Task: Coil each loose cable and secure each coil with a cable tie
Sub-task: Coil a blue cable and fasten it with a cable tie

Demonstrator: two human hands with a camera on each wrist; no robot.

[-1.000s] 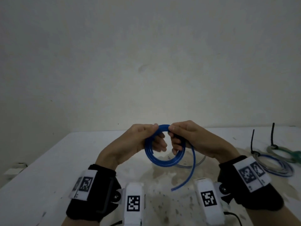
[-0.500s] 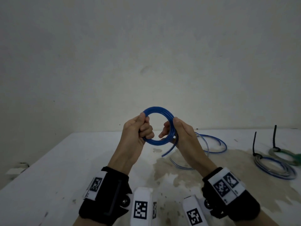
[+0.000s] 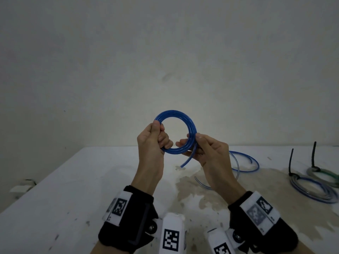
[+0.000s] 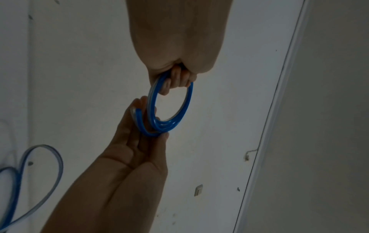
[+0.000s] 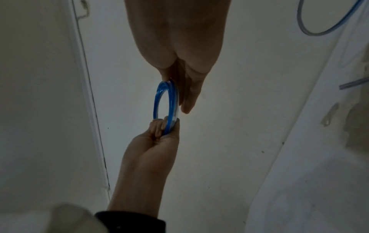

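Observation:
A blue cable coil (image 3: 174, 113) of several turns is held upright above the white table (image 3: 73, 180). My left hand (image 3: 154, 138) grips its left side, fingers curled through the ring and thumb on top. My right hand (image 3: 207, 151) pinches the right side between thumb and fingers. A short free end (image 3: 185, 163) hangs below the coil. In the left wrist view the coil (image 4: 175, 123) runs from the left hand (image 4: 175, 78) to the right hand (image 4: 139, 141). The right wrist view shows the coil (image 5: 171, 100) edge-on.
A loose blue-and-clear cable (image 3: 245, 162) lies on the table behind my right hand. At the right edge lie two tied coils, a blue-grey one (image 3: 311, 191) and a green-grey one (image 3: 324, 176), each with a black tie (image 3: 290, 162) sticking up. A brown stain (image 3: 201, 189) marks the table's middle.
Both hands have lifted the coil from just above the table to in front of the wall. The long hanging tail has been wound in; only a short end hangs.

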